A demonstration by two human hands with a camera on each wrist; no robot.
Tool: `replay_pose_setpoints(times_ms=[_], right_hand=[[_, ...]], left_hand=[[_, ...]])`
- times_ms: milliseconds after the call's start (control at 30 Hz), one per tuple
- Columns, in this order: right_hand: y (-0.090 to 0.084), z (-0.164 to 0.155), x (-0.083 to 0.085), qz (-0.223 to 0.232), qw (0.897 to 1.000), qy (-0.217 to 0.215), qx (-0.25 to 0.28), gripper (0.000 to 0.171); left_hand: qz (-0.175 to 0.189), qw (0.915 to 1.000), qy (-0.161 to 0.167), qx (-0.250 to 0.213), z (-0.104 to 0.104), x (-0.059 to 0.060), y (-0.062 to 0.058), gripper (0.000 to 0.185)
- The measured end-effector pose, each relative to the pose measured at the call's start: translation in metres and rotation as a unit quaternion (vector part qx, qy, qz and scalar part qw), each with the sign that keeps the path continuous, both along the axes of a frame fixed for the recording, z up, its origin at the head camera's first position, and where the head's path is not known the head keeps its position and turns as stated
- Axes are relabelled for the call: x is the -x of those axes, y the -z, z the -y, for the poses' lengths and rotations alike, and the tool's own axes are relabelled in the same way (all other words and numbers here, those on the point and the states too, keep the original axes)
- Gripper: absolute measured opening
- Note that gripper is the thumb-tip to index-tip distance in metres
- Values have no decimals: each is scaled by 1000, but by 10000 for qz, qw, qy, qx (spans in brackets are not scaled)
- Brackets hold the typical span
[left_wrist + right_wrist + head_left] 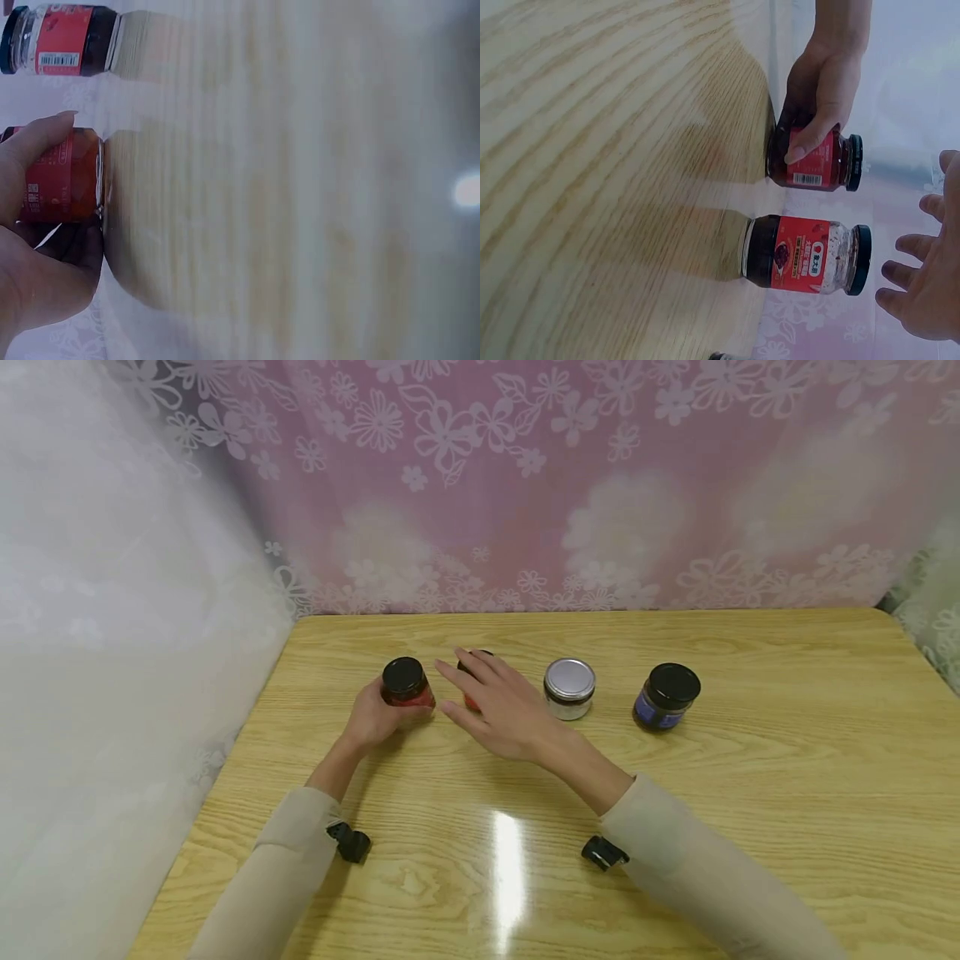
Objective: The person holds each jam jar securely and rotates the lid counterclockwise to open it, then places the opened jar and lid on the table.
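Near the surface's [750, 827] far-left corner, the left hand [372, 718] grips a red jar [407, 683]; bare wood lies toward the near edge. The right hand [501, 706], fingers spread, hovers over a second red jar [806, 253], seen whole only from the right wrist

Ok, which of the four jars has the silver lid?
The third jar from the left, just right of the right hand; the other three have black lids.

Home setting: wooden table [750, 793], floral lace curtains [600, 485] behind, food jars [570, 687] on top.
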State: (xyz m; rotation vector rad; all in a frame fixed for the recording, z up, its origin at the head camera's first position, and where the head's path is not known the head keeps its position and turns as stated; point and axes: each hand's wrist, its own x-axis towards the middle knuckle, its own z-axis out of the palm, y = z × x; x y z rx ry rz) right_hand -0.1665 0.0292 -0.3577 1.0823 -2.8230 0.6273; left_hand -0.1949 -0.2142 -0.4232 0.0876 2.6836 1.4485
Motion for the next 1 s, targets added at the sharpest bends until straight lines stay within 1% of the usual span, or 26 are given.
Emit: replay_pose_setpoints(times_ms=[100, 167, 267, 400, 567, 700, 867, 1000], right_hand=[[-1, -7, -3, 112, 9999, 53, 89, 61], [-2, -11, -5, 194, 9996, 93, 171, 61], [-4, -17, -9, 278, 9991, 115, 290, 61], [-7, -26, -14, 289, 9986, 159, 406, 61], [-9, -37, -18, 249, 9981, 226, 507, 60], [-9, -46, -20, 148, 9982, 284, 512, 59], [-10, -56, -24, -1, 9979, 320, 570, 58], [-13, -64, -29, 37, 9979, 375, 529, 58]], left_hand=[[-22, 10000, -50, 53, 0, -6, 1, 70], [12, 10000, -61, 5, 0, -10, 2, 70], [131, 9997, -140, -178, 0, -16, 2, 71], [203, 9987, -203, -410, -3, -23, -3, 71], [56, 9995, -122, -295, -8, -33, -13, 67], [-77, 9996, 38, -284, -12, -42, -23, 64], [-430, 9989, 153, -121, -20, -52, -33, 58], [-670, 9976, 167, -34, -27, -60, -38, 56]])
